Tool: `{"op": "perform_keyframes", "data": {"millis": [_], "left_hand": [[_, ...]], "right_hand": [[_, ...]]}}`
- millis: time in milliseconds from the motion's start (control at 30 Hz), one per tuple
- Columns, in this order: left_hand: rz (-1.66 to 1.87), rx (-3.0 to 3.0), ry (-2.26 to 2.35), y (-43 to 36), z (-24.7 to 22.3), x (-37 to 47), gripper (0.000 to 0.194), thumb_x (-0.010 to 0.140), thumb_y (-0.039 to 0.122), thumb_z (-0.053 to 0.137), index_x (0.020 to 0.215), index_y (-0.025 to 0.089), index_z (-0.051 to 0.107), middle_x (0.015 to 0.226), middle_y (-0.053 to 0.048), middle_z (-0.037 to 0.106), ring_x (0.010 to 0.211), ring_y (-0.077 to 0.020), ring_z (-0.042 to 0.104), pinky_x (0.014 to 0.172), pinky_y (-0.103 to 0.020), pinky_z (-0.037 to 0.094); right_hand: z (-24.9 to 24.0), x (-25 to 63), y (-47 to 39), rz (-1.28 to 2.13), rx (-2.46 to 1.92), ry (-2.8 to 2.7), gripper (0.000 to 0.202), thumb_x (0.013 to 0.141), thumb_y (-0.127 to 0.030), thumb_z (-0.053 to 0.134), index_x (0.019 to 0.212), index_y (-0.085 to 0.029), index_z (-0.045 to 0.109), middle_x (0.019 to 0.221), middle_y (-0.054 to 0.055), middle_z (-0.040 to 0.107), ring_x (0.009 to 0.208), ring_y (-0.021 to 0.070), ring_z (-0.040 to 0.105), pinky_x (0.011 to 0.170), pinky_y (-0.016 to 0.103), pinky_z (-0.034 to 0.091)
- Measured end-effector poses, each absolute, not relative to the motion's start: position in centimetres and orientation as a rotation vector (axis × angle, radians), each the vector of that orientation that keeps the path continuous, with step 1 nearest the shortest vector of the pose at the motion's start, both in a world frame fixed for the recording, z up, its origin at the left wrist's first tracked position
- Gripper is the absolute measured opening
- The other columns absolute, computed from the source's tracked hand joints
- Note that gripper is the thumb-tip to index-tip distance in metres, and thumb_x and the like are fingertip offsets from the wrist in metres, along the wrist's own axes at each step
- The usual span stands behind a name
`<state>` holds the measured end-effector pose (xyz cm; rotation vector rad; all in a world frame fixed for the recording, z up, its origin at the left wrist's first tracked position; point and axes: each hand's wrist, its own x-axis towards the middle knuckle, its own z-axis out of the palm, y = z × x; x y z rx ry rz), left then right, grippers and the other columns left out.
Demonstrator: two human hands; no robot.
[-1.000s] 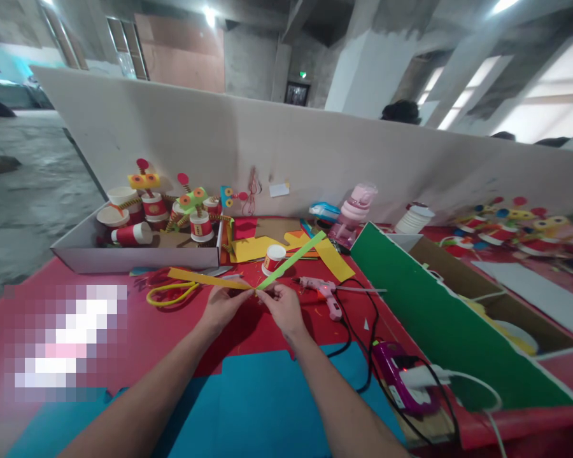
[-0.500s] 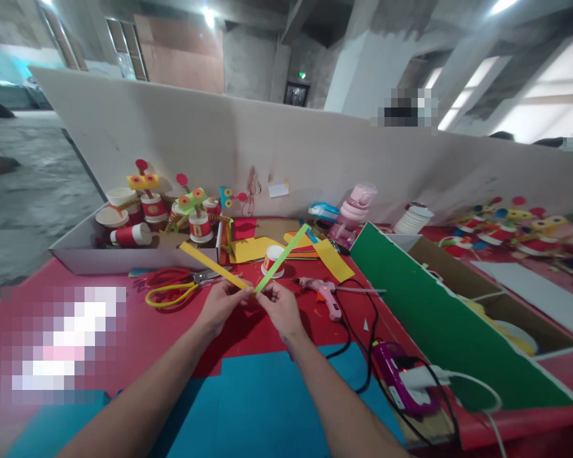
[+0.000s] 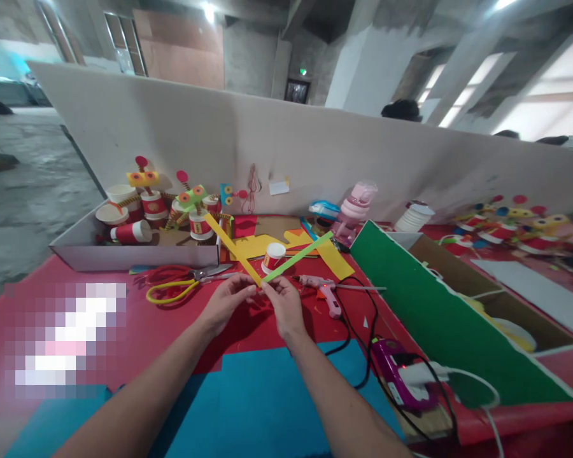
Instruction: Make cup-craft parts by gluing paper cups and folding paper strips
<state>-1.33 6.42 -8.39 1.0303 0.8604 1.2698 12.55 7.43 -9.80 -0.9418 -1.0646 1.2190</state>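
Observation:
A yellow paper strip (image 3: 233, 250) and a light green paper strip (image 3: 298, 256) meet at their near ends in a V. My left hand (image 3: 230, 304) is closed, its fingertips pinching at the lower end of the yellow strip. The thumb of my right hand (image 3: 285, 306) presses on the corner where the green strip crosses the yellow one. Some fingertips are hidden beneath the paper. Just beyond the strips stands a small red-and-white paper cup (image 3: 274, 257). A pink glue gun (image 3: 325, 291) lies right of my right hand, and yellow-handled scissors (image 3: 172, 292) lie to the left.
A white box (image 3: 138, 257) at back left holds several paper-cup figures. Blue sheets (image 3: 258, 394) cover the near table. On the right are a green-sided box (image 3: 439, 318), a purple power unit (image 3: 401, 375) and trailing cables. A pink bottle (image 3: 356, 210) stands behind.
The strips have swung clockwise: the yellow one is steeper and the green one lies flatter. Both hands have shifted slightly right and up, and more of the paper cup shows.

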Motion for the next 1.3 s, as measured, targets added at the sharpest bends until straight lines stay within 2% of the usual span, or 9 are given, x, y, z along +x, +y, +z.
{"op": "perform_keyframes", "data": {"millis": [267, 467, 667, 867, 1033, 1167, 1300], "left_hand": [[1.29, 1.144, 1.011, 6.5, -8.6, -1.3, 0.019, 0.067, 0.033, 0.074, 0.07, 0.015, 0.066, 0.066, -0.002, 0.062, 0.062, -0.0127, 0.055, 0.063, -0.027, 0.043], [1.268, 1.106, 0.976, 6.4, -8.7, -1.3, 0.022, 0.07, 0.035, 0.072, 0.074, 0.014, 0.066, 0.066, -0.001, 0.061, 0.06, -0.0106, 0.052, 0.061, -0.024, 0.042], [1.273, 1.075, 1.016, 6.4, -8.9, -1.3, 0.024, 0.068, 0.036, 0.074, 0.068, 0.014, 0.063, 0.063, 0.0, 0.06, 0.057, -0.0103, 0.052, 0.058, -0.022, 0.041], [1.276, 1.07, 1.0, 6.4, -8.8, -1.2, 0.024, 0.069, 0.035, 0.073, 0.069, 0.014, 0.062, 0.059, 0.001, 0.056, 0.054, -0.0086, 0.048, 0.055, -0.021, 0.04], [1.294, 1.038, 0.966, 6.6, -8.8, -1.5, 0.021, 0.07, 0.031, 0.073, 0.071, 0.013, 0.063, 0.063, 0.0, 0.058, 0.056, -0.0088, 0.049, 0.056, -0.021, 0.04], [1.26, 1.03, 0.94, 6.6, -8.8, -1.7, 0.022, 0.069, 0.031, 0.074, 0.076, 0.013, 0.064, 0.067, -0.001, 0.06, 0.058, -0.0091, 0.051, 0.058, -0.022, 0.041], [1.237, 1.045, 0.963, 6.5, -8.8, -1.6, 0.023, 0.067, 0.032, 0.075, 0.072, 0.013, 0.063, 0.063, 0.0, 0.06, 0.055, -0.0094, 0.051, 0.056, -0.022, 0.041]], "right_hand": [[-9.5, 12.3, 7.1, 1.372, -0.902, -1.056, 0.02, 0.067, -0.029, 0.073, 0.082, -0.017, 0.067, 0.078, 0.002, 0.07, 0.071, 0.0142, 0.061, 0.07, 0.027, 0.048], [-9.5, 12.2, 7.0, 1.34, -0.927, -1.008, 0.02, 0.066, -0.03, 0.074, 0.079, -0.016, 0.066, 0.076, 0.002, 0.069, 0.071, 0.0144, 0.061, 0.07, 0.027, 0.047], [-9.7, 12.0, 6.9, 1.36, -0.954, -1.031, 0.024, 0.067, -0.033, 0.072, 0.082, -0.016, 0.067, 0.078, 0.003, 0.071, 0.071, 0.0159, 0.063, 0.069, 0.028, 0.049], [-9.4, 12.3, 6.9, 1.239, -0.977, -1.177, 0.022, 0.072, -0.035, 0.067, 0.084, -0.017, 0.069, 0.087, 0.006, 0.072, 0.083, 0.0215, 0.065, 0.078, 0.033, 0.05], [-9.6, 12.5, 7.2, 1.349, -0.921, -1.089, 0.018, 0.066, -0.027, 0.069, 0.081, -0.019, 0.065, 0.08, 0.002, 0.07, 0.074, 0.0172, 0.062, 0.072, 0.029, 0.05], [-10.2, 12.5, 7.6, 1.439, -0.915, -1.029, 0.024, 0.068, -0.034, 0.069, 0.087, -0.018, 0.067, 0.076, 0.002, 0.069, 0.065, 0.0141, 0.059, 0.068, 0.028, 0.048], [-10.5, 12.4, 7.6, 1.422, -0.942, -1.029, 0.026, 0.064, -0.039, 0.073, 0.078, -0.017, 0.069, 0.07, 0.002, 0.068, 0.061, 0.0146, 0.057, 0.067, 0.029, 0.048]]}}
